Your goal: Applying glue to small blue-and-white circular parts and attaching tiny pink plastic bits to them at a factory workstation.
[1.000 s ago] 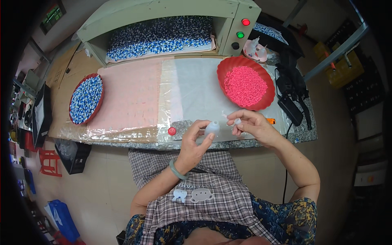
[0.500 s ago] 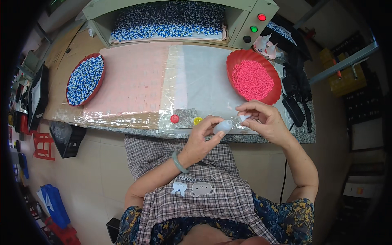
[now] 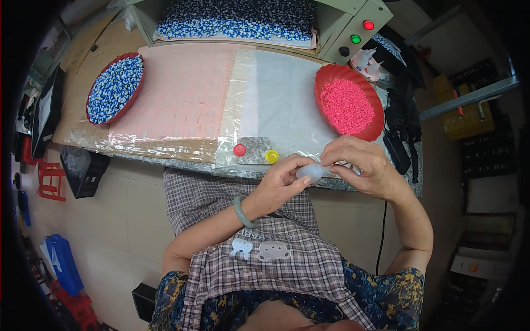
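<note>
At table edge | both hands pinch small translucent piece [image 3: 310, 172]; left hand [image 3: 281, 185]; right hand [image 3: 361, 168]; red bowl [image 3: 371, 129] near

Your hands, left [image 3: 281, 185] and right [image 3: 361, 168], cover most of the small pale translucent piece [image 3: 310, 172], so you cannot tell its full shape. The blue-and-white pellets in the machine tray [image 3: 237, 16] are cut off by the top edge. Your right fingertips hide whatever they pinch.

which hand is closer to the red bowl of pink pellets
Right. The right hand sits just below the red bowl of pink pellets, near its front rim; the left hand is lower and further left, beside the yellow button.
</note>
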Demonstrator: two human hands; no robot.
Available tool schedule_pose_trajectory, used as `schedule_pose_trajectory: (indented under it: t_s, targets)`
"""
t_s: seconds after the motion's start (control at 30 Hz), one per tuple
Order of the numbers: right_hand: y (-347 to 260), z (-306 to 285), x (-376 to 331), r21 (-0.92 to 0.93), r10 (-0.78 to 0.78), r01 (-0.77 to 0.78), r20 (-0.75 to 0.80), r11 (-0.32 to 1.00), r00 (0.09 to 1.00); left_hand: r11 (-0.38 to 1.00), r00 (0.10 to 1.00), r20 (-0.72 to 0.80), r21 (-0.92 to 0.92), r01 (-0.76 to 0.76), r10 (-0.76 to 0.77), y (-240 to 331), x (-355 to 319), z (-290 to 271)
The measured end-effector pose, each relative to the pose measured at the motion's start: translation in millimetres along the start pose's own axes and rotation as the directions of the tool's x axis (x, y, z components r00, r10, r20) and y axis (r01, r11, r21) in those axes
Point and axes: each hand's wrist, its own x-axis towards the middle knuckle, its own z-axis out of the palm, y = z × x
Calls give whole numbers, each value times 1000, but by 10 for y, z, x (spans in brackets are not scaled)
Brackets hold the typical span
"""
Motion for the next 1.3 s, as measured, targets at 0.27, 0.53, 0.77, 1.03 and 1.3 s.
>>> schedule_pose_trajectory:
  t_s: [0.27,0.53,0.77,1.03,1.3]
  targets:
    - [-45,-19,80,-9,-63,64,100,998,993,994,996,46,-70,82,-79,33,-31,-21]
    - [-100,-58,120,-78,-114,129,169,989,979,986,992,91,-135,93,-82,10,-39,-53]
    - [-154,-62,131,-133,-70,93,168,987,983,998,999,23,-54,-25,27,39,-35,9]
    - [-158,50,97,-159,69,-67,3,985,998,971,983,-51,171,-166,177,41,-14,12]
    - [-142,122,63,-263,70,-96,-107,960,992,965,977,-93,199,-172,193,95,16,22]
